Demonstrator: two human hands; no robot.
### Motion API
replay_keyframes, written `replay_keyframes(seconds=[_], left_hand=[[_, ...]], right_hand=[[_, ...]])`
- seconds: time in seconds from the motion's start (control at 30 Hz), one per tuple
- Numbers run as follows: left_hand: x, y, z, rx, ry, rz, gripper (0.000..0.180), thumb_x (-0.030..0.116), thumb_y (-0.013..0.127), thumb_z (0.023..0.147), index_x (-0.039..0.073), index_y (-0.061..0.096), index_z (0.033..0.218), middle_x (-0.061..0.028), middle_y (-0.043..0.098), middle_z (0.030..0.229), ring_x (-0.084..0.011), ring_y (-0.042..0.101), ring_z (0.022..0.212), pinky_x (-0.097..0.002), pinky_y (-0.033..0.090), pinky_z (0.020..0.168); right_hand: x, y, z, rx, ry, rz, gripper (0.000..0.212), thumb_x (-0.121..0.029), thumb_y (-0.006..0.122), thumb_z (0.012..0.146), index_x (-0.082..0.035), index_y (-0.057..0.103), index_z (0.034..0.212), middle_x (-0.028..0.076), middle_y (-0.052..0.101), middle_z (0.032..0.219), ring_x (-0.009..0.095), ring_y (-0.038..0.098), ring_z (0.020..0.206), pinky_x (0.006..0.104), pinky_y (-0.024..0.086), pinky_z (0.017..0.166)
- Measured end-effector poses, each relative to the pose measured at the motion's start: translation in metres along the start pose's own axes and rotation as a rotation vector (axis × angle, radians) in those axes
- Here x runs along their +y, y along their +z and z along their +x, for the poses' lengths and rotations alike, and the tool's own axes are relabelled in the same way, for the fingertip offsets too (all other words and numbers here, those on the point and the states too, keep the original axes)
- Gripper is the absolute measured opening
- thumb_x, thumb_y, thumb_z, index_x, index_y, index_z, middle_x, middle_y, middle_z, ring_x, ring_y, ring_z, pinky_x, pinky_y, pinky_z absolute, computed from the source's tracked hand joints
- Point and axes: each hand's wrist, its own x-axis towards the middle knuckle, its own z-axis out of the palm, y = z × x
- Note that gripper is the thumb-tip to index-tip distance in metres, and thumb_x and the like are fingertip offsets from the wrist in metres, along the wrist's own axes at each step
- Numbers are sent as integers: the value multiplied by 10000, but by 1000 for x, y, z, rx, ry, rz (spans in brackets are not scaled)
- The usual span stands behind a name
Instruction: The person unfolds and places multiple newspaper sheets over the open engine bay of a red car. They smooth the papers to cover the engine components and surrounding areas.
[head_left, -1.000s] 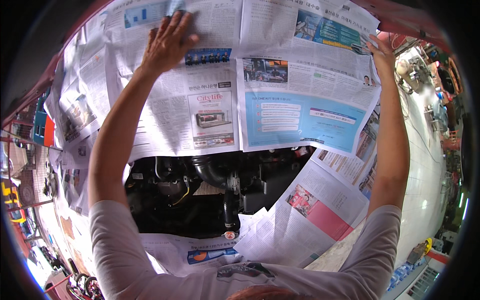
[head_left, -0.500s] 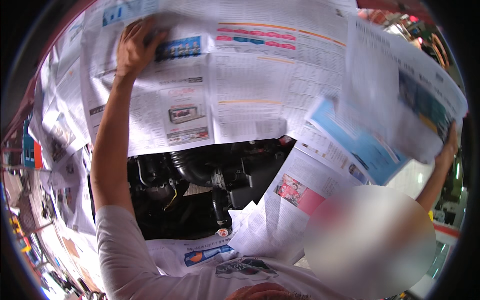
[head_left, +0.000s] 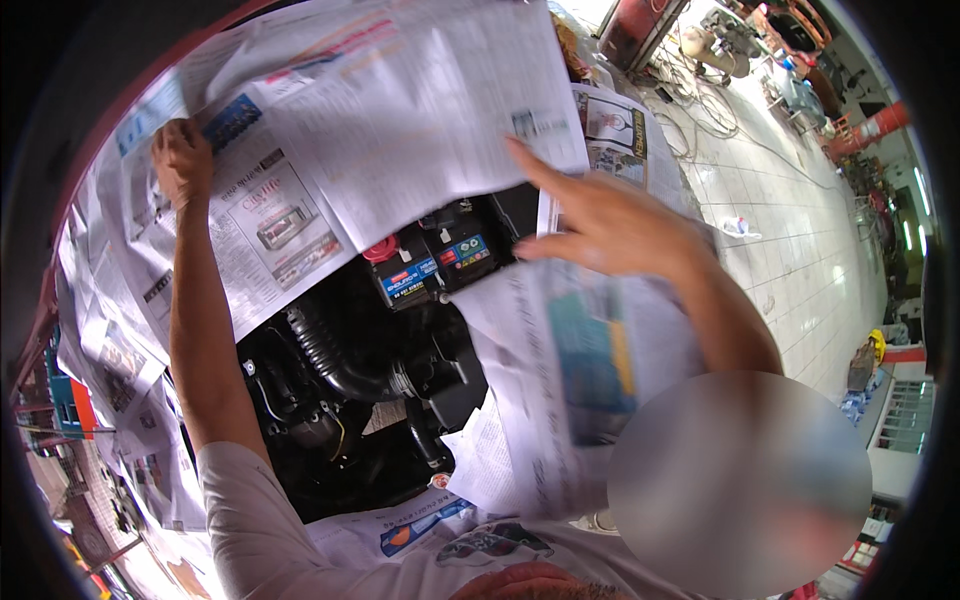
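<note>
A large newspaper sheet (head_left: 430, 120) spreads over the far side of an open engine bay. My left hand (head_left: 183, 165) presses on its left part with bunched fingers closed on the paper. My right hand (head_left: 610, 225) hovers at the sheet's right edge, thumb and forefinger apart, holding nothing visible. Below it another newspaper page (head_left: 585, 350), smeared by motion, covers the bay's right side. Between the papers show a car battery (head_left: 425, 268) with a red terminal cover, a black ribbed air hose (head_left: 325, 345) and other dark engine parts.
More newspaper (head_left: 120, 350) drapes the left side, and a printed page (head_left: 620, 130) lies at the far right. Beyond are a tiled floor (head_left: 780, 270), loose cables (head_left: 690, 95) and a red post (head_left: 645, 30). A round blur hides the lower right.
My right hand has let go of the newspaper page and moved left to the big sheet's edge. That page now lies lower over the right side. The battery has come into view.
</note>
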Motion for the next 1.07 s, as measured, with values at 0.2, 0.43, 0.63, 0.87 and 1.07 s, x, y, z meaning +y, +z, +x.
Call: replay_keyframes(seconds=[0.2,0.43,0.63,0.87,1.07], left_hand=[[23,21,17,-58,-99,142,250,342,599,1000,157,719,1118,-83,705,1243,-343,623,1180,-519,462,1006],[85,0,-45,-160,220,49,606,596,613,968,283,561,1484,-87,560,1521,-396,462,1440,-699,269,1163],[100,-2,-60,-301,170,-1,687,714,404,1003,338,437,1577,-65,397,1651,-402,284,1546,-736,150,1194],[109,53,-18,-392,73,184,734,735,402,993,328,384,1604,-43,363,1670,-376,261,1560,-737,130,1200],[115,6,-36,-168,335,-28,937,788,543,899,243,330,1631,-58,313,1692,-412,240,1560,-771,65,1187]], right_hand=[[-10,41,159,55,56,-262,1248,-609,774,840,26,45,1629,359,693,1002,469,714,995,489,568,929],[64,74,257,309,134,-136,1385,-675,854,700,17,91,1625,363,623,1294,491,630,1213,508,499,1060],[74,56,297,451,60,-234,1405,-742,831,663,21,141,1620,375,608,1306,480,630,1221,499,497,1075],[30,26,254,320,-11,-282,1370,-825,741,684,-27,165,1637,334,628,1310,446,629,1246,512,496,1083],[41,55,284,345,141,-264,1204,-834,645,776,-210,136,1670,259,670,1300,468,650,1206,564,497,1073]])
